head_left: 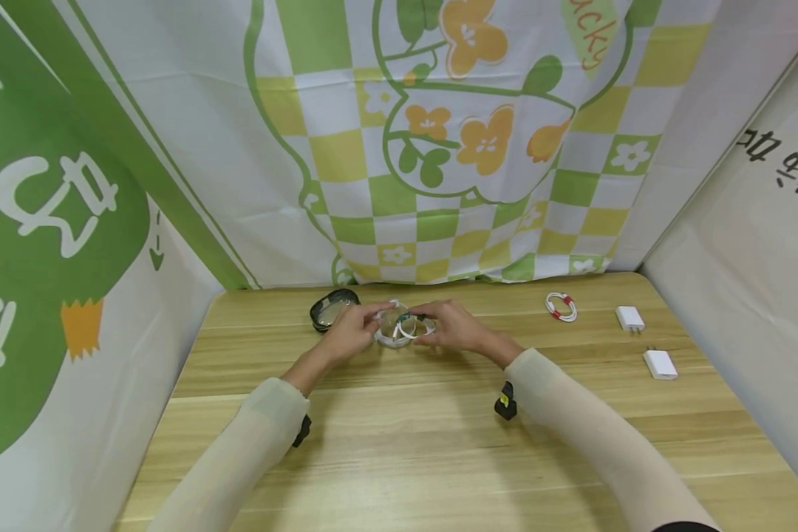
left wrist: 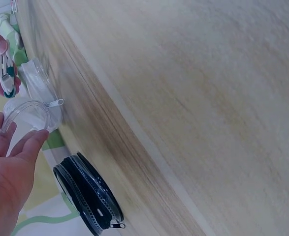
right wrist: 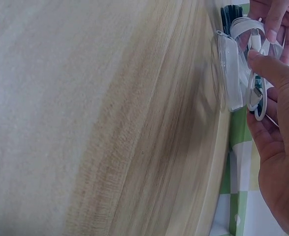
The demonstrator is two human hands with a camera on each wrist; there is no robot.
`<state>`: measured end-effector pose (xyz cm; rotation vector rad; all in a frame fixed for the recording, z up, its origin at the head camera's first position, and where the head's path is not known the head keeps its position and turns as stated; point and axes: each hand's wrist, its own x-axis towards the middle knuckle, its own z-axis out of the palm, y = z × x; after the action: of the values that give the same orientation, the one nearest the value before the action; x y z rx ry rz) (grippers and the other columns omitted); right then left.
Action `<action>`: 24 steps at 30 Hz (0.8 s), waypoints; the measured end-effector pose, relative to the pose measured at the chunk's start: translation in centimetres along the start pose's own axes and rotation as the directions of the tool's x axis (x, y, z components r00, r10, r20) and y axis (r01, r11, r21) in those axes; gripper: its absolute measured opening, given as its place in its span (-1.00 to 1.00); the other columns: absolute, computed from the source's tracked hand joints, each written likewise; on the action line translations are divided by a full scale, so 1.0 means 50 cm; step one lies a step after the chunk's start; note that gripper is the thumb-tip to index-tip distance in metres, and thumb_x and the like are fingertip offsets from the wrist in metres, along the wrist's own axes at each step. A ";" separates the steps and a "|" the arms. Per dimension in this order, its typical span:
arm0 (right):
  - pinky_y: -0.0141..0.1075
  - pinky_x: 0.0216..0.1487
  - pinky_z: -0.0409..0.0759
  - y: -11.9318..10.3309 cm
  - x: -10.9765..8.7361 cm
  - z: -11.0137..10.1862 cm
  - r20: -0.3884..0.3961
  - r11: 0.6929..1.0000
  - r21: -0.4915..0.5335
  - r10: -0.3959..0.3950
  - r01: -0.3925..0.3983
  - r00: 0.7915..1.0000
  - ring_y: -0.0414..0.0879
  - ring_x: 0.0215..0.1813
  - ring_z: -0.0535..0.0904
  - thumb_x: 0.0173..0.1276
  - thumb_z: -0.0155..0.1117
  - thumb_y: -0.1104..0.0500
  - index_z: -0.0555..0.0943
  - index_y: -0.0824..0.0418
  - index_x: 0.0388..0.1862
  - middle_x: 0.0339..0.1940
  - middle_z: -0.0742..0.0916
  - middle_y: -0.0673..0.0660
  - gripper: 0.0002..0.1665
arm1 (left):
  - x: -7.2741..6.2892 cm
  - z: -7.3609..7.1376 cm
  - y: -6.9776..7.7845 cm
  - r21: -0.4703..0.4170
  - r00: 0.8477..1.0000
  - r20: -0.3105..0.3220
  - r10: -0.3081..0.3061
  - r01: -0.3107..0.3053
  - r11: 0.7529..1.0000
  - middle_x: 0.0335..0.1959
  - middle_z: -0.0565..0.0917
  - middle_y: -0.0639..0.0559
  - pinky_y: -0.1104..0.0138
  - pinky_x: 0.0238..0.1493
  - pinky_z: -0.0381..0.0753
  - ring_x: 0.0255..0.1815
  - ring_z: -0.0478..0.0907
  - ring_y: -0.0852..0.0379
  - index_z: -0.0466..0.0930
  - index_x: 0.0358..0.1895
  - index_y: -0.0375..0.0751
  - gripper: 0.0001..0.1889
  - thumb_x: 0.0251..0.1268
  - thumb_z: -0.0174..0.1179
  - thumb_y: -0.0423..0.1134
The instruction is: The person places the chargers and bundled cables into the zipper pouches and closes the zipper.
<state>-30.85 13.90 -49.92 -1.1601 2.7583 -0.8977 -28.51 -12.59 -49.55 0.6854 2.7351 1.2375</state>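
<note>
Near the back edge of the table my left hand [head_left: 347, 332] pinches the rim of a clear round zip case [left wrist: 36, 83], whose lid is raised. My right hand [head_left: 457, 326] grips a coiled white charging cable [right wrist: 262, 101] wrapped with a green tie, between thumb and fingers. In the head view the cable [head_left: 407, 334] is held over the case's right side. A metal connector shows on the cable in the right wrist view. Just left of my left hand stands a black-edged round zip case [left wrist: 87, 194] with a clear top; its contents are hard to make out.
On the right of the wooden table [head_left: 399, 443] lie a white cable coil with red ties [head_left: 558, 315] and two white charger plugs, one farther back [head_left: 630, 318] and one nearer [head_left: 660, 364]. A patterned curtain [head_left: 399, 229] hangs along the back edge.
</note>
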 end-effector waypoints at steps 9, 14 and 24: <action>-0.13 0.14 0.73 -0.003 0.007 0.005 0.000 1.000 0.001 -0.015 0.015 1.000 -0.01 0.05 0.78 0.22 0.69 0.06 0.64 0.31 0.36 0.18 0.80 0.24 -0.23 | 0.001 0.001 -0.004 -0.062 1.000 -0.004 0.001 -0.001 0.998 0.06 0.79 -0.25 0.46 -0.65 0.27 -0.71 0.18 0.26 0.59 0.45 -0.13 -0.53 0.55 0.14 -0.43; -0.13 0.15 0.72 -0.006 0.015 0.011 0.005 1.000 0.005 -0.020 0.020 1.000 0.01 0.07 0.78 0.24 0.68 0.05 0.64 0.32 0.36 0.19 0.79 0.25 -0.23 | -0.001 0.000 -0.001 -0.087 1.000 -0.016 0.014 -0.016 0.996 0.22 0.73 -0.25 0.42 -0.45 0.55 -0.42 0.61 0.10 0.59 0.44 -0.19 -0.52 0.52 0.14 -0.48; -0.20 -0.02 0.67 -0.003 0.021 0.022 0.011 1.000 -0.002 -0.005 0.005 1.000 -0.03 -0.20 0.70 0.27 0.65 0.04 0.64 0.32 0.36 0.21 0.79 0.25 -0.25 | 0.001 0.002 -0.006 -0.163 0.999 -0.039 0.005 -0.011 0.987 0.40 0.61 -0.18 0.24 0.13 0.71 0.34 0.62 -0.15 0.59 0.41 -0.27 -0.53 0.49 0.16 -0.55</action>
<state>-31.24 12.58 -50.53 -1.1696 2.7498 -0.8867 -28.62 -12.69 -49.81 0.6627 2.6246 1.4707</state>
